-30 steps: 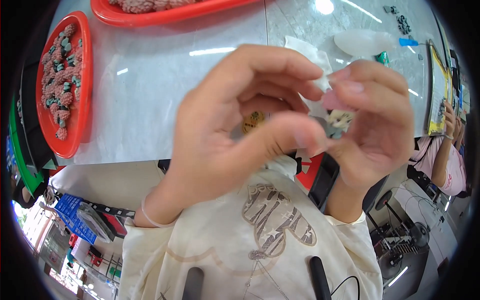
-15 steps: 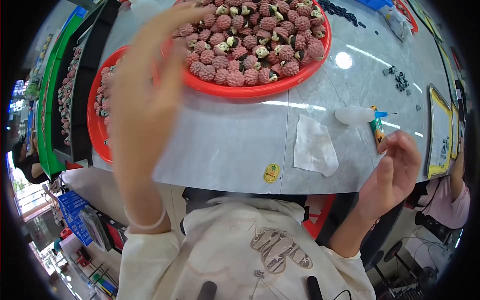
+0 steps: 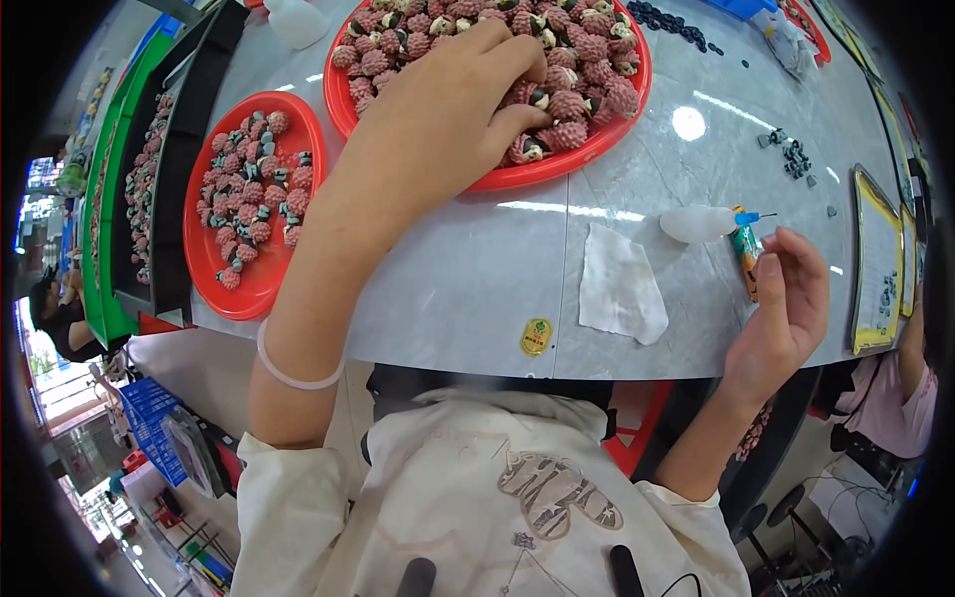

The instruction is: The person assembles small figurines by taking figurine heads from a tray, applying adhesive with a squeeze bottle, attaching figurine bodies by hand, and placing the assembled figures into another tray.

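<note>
A large red tray (image 3: 604,147) at the top holds a heap of small pink, knobbly figurines (image 3: 595,47) with cream and black parts. My left hand (image 3: 448,109) reaches over its near left rim, fingers spread and bent down among the figurines, thumb apart from the index finger; no figurine is plainly gripped. My right hand (image 3: 781,308) is raised at the table's near right edge, loosely curled with thumb and fingers apart, and nothing shows in it. Just beyond it lie a white squeeze bottle (image 3: 696,224) with a blue needle tip and a small green and orange tube (image 3: 747,261).
A smaller red tray (image 3: 249,301) with pink and grey pieces stands left, beside black and green bins (image 3: 169,214). A white cloth (image 3: 622,289) lies mid-table. Small dark parts (image 3: 796,159) and a yellow-edged board (image 3: 875,264) are on the right. Another white bottle (image 3: 296,22) stands top left.
My left hand has moved from above the left side, right and down into the heap of figurines, uncovering the smaller tray. My right hand stays nearly in place.
</note>
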Tool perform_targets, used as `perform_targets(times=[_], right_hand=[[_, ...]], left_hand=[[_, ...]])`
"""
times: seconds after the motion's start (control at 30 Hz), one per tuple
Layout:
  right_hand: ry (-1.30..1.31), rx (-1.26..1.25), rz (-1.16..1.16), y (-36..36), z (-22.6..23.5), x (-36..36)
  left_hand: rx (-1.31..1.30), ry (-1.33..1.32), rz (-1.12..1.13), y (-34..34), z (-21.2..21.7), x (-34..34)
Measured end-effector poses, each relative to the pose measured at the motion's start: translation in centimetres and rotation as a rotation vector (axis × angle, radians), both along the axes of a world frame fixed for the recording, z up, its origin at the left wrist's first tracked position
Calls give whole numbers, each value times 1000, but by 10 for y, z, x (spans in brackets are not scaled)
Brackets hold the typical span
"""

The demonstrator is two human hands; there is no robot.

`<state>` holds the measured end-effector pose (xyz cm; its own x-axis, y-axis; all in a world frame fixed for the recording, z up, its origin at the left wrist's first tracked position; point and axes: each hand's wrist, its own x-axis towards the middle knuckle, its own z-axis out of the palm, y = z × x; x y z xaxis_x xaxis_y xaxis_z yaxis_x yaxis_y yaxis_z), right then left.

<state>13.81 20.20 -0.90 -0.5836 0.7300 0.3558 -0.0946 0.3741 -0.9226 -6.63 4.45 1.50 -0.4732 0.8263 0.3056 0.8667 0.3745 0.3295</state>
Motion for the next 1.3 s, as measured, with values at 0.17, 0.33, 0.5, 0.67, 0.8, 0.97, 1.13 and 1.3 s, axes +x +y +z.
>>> perform_targets(times=[0.17,0.33,0.5,0.67,0.8,0.97,1.13,1.3], right_hand=[[-85,-52,137,-6,2,-17],[-217,57,228,-10,-3,-18],[-62,-197,218,-11,-2,-4],[-109,-151,234,-10,7,10],[-205,-144,317,-6,14,18],[-143,-185,398,-10,13,14],[-207,-206,461,-10,17,14],[-215,-166,501,-11,15,12]], left_hand=[[430,-435,38,-14,7,26],[594,-824,78,-33,-1,67],[700,-1217,37,-35,-19,93],[729,-1428,-19,-32,-26,102],[769,-1686,-20,-30,-26,106],[812,-1884,-72,-32,-39,100],[808,-1756,-183,-32,-43,102],[789,-1691,-183,-31,-45,101]])
